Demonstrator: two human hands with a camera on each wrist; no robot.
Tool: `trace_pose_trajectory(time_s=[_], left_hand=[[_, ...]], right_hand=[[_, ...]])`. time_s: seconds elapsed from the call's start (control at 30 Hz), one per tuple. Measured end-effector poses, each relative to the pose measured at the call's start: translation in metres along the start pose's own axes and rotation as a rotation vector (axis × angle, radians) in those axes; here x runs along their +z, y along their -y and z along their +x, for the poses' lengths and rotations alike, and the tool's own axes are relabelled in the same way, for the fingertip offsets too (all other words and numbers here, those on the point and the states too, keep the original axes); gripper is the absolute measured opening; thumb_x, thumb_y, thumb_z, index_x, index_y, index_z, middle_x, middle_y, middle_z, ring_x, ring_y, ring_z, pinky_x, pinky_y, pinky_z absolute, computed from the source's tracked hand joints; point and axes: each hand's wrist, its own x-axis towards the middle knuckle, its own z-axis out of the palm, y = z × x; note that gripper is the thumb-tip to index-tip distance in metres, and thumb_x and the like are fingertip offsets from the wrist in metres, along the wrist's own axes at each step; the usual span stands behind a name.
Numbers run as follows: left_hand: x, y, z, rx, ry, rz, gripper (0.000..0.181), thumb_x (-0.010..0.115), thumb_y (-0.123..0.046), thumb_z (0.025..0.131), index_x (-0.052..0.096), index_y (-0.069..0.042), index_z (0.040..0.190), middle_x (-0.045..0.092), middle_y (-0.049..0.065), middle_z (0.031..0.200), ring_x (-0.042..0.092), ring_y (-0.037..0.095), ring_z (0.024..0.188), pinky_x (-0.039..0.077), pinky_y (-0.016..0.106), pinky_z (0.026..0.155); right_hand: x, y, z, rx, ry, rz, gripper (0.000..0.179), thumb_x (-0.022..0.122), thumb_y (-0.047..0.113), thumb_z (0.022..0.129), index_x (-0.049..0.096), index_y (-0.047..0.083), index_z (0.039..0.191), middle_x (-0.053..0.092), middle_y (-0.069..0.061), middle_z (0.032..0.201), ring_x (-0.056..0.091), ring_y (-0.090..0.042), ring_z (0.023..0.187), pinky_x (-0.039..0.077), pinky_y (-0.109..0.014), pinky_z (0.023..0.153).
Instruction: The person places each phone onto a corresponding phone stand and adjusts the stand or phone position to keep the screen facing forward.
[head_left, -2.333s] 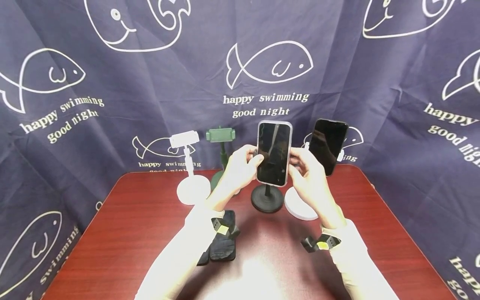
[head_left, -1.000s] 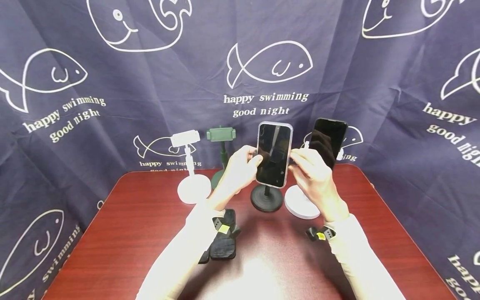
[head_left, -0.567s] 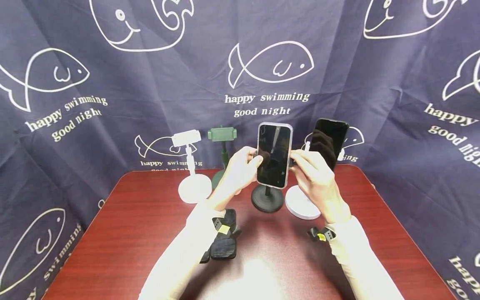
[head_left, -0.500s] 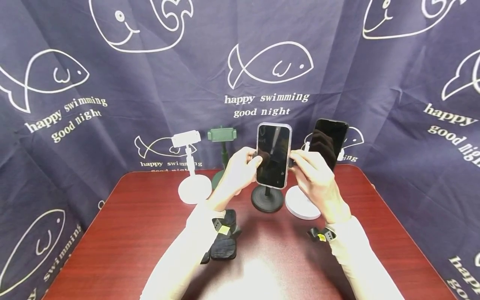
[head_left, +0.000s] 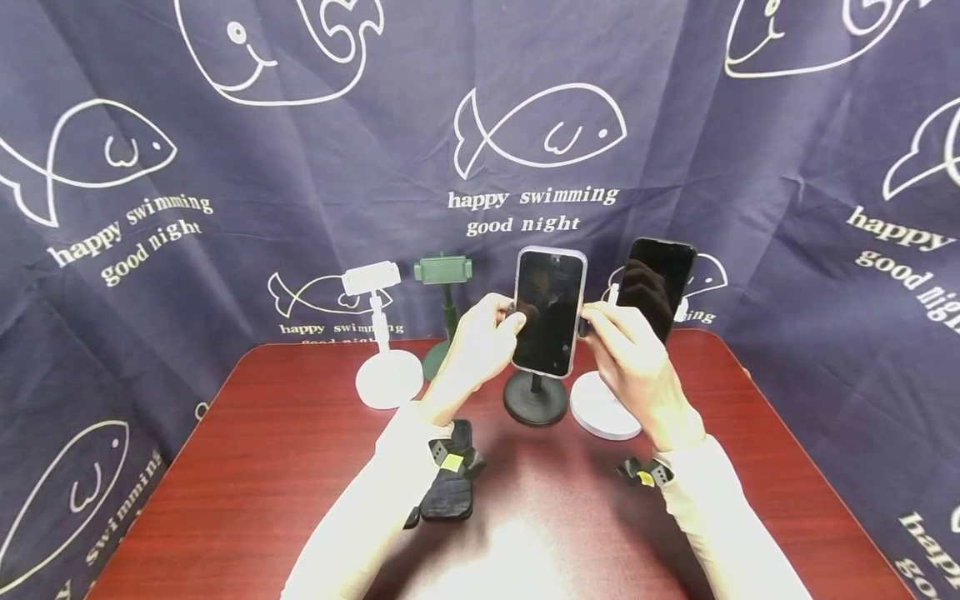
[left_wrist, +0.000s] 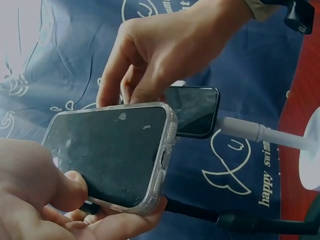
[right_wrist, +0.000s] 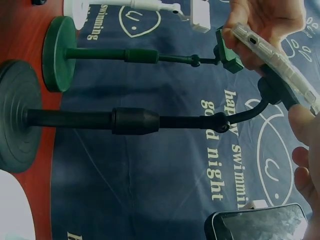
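A smartphone in a clear case (head_left: 550,310) stands upright, slightly tilted, at the head of a black phone stand (head_left: 535,400). My left hand (head_left: 482,343) grips its left side, thumb on the screen and fingers behind. On the opposite side, my right hand (head_left: 626,354) pinches the end of the stand's dark clamp (head_left: 583,327), fingertips right at the case's edge. In the right wrist view, the black clamp (right_wrist: 280,87) lies against the back of the phone; its arm bends down to the black pole (right_wrist: 135,121). The rest of the clamp is hidden by the phone.
A black phone (head_left: 660,275) sits on a white stand (head_left: 606,408) behind my right hand. To the left are an unloaded white stand (head_left: 388,379) and a green stand (head_left: 442,269). Dark phones (head_left: 447,498) lie on the red table (head_left: 300,467) under my left forearm.
My right hand has turned and moved slightly outward, its fingers now pinching at the clamp's end and covering the lower part of the phone behind. The left hand's grip stays the same.
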Motion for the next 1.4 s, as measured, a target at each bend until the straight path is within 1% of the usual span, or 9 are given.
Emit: trace_pose_trajectory(time_s=[0.2,0.4,0.67,0.8,0.9,1.03,1.23,1.33,1.4], left_hand=[[0.001,0.001,-0.001,0.014,-0.019,0.031,0.023,0.059,-0.015,0.1,0.063,0.0,0.118,0.067,0.014,0.095,0.063,0.026,0.088,0.053,0.039,0.082],[0.001,0.001,-0.001,0.033,-0.026,0.041,0.023,0.059,-0.015,0.1,0.063,-0.001,0.117,0.065,0.014,0.095,0.062,0.026,0.088,0.053,0.042,0.084],[0.002,0.002,-0.002,0.034,-0.03,0.037,0.025,0.06,-0.017,0.101,0.063,0.0,0.12,0.067,0.016,0.098,0.063,0.028,0.091,0.054,0.045,0.086],[0.003,0.002,-0.003,0.027,-0.025,0.026,0.026,0.061,-0.017,0.101,0.063,0.0,0.12,0.068,0.016,0.099,0.065,0.028,0.091,0.054,0.045,0.087],[0.004,0.001,-0.003,0.032,-0.028,0.018,0.025,0.061,-0.017,0.101,0.063,0.0,0.12,0.068,0.016,0.099,0.066,0.028,0.091,0.055,0.046,0.087],[0.006,0.002,-0.004,0.041,-0.028,0.017,0.024,0.062,-0.017,0.101,0.063,-0.001,0.119,0.068,0.014,0.096,0.065,0.026,0.087,0.054,0.043,0.084],[0.007,0.003,-0.005,0.036,-0.029,0.011,0.022,0.063,-0.018,0.1,0.064,-0.003,0.117,0.07,0.012,0.091,0.064,0.023,0.082,0.053,0.038,0.078],[0.006,0.002,-0.005,0.037,-0.034,0.006,0.021,0.063,-0.018,0.1,0.065,-0.004,0.116,0.071,0.011,0.09,0.064,0.023,0.081,0.053,0.037,0.076],[0.006,0.002,-0.005,0.033,-0.03,0.001,0.021,0.063,-0.018,0.1,0.064,-0.004,0.116,0.07,0.01,0.088,0.063,0.022,0.079,0.053,0.035,0.074]], right_hand=[[0.002,0.003,0.001,0.039,0.037,-0.022,0.044,0.074,-0.012,0.084,0.067,-0.004,0.126,0.07,-0.021,0.116,0.065,-0.036,0.104,0.043,-0.023,0.109],[0.002,0.005,0.002,0.112,0.019,-0.019,0.047,0.079,-0.013,0.078,0.069,-0.001,0.122,0.073,-0.017,0.105,0.066,-0.029,0.089,0.049,-0.025,0.092],[0.003,0.008,0.0,0.326,0.041,0.095,0.042,0.073,-0.009,0.085,0.071,0.001,0.125,0.074,-0.014,0.1,0.062,-0.021,0.082,0.045,-0.019,0.076],[0.005,0.013,-0.004,0.523,0.011,0.298,0.041,0.065,-0.01,0.091,0.069,0.002,0.13,0.074,-0.014,0.106,0.064,-0.01,0.087,0.049,-0.011,0.079],[0.008,0.016,-0.005,0.689,-0.01,0.459,0.04,0.064,-0.006,0.095,0.066,0.003,0.134,0.074,-0.006,0.11,0.067,0.0,0.092,0.052,-0.011,0.083],[0.011,0.019,-0.008,0.854,0.009,0.498,0.038,0.064,0.005,0.1,0.063,0.002,0.138,0.074,-0.007,0.11,0.065,0.007,0.095,0.05,-0.01,0.087],[0.012,0.022,-0.012,0.944,0.039,0.47,0.037,0.065,0.01,0.101,0.063,-0.002,0.136,0.071,-0.029,0.117,0.065,0.013,0.09,0.048,-0.008,0.085],[0.012,0.022,-0.011,0.946,0.023,0.487,0.037,0.066,0.011,0.1,0.065,-0.001,0.135,0.074,-0.025,0.112,0.067,0.008,0.084,0.05,-0.011,0.082],[0.012,0.023,-0.011,0.954,0.017,0.486,0.037,0.067,0.012,0.099,0.066,0.001,0.134,0.078,-0.012,0.107,0.069,0.006,0.082,0.05,-0.012,0.08]])
